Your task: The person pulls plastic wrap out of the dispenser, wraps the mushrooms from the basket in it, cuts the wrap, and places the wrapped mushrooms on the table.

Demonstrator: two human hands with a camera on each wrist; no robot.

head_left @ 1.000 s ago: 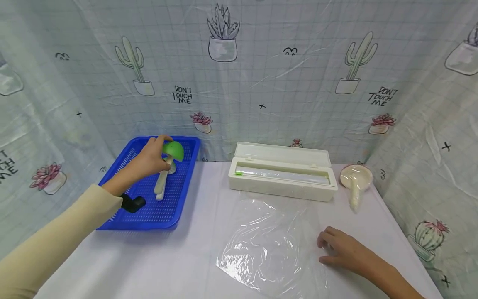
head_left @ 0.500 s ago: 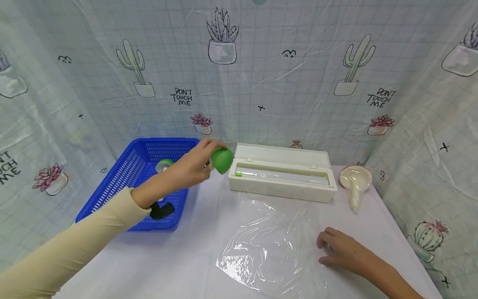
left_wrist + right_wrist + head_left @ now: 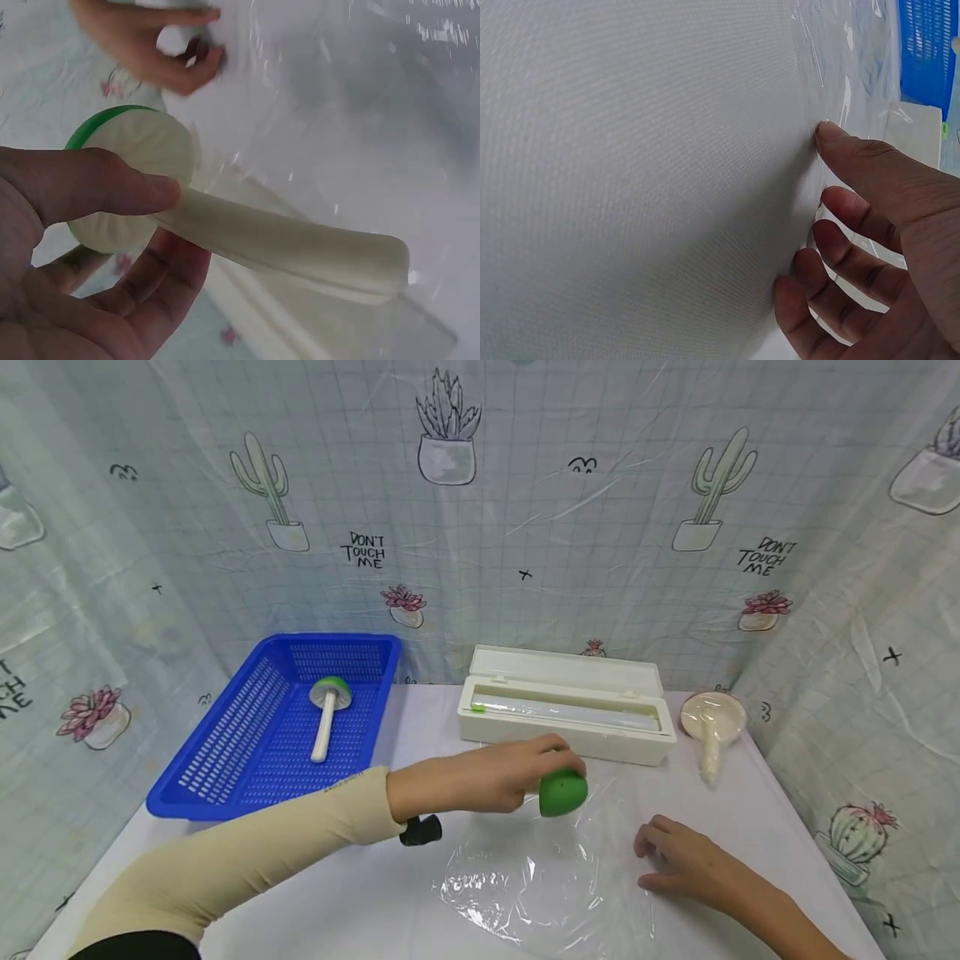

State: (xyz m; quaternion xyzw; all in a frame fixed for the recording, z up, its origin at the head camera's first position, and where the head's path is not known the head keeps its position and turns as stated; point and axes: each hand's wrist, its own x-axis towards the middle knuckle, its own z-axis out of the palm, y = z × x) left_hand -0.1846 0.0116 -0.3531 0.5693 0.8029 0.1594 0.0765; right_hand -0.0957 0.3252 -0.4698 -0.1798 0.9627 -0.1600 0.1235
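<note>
My left hand pinches a toy mushroom with a green cap over the clear plastic film. In the left wrist view, thumb and fingers grip its pale stem just below the cap, and the stem's free end points right. The sheet of clear plastic film lies wrinkled on the white table. My right hand rests at the film's right edge with loosely bent fingers. Its thumb and fingertips touch down along that edge in the right wrist view.
A blue basket at the left holds another green-capped mushroom. Behind the film stands a white cling film dispenser with its lid raised. A mushroom wrapped in film lies at the back right. Printed curtains enclose the table.
My left hand has lifted the green-capped mushroom out of the basket and carried it right and toward me, over the film. The right hand has stayed in place.
</note>
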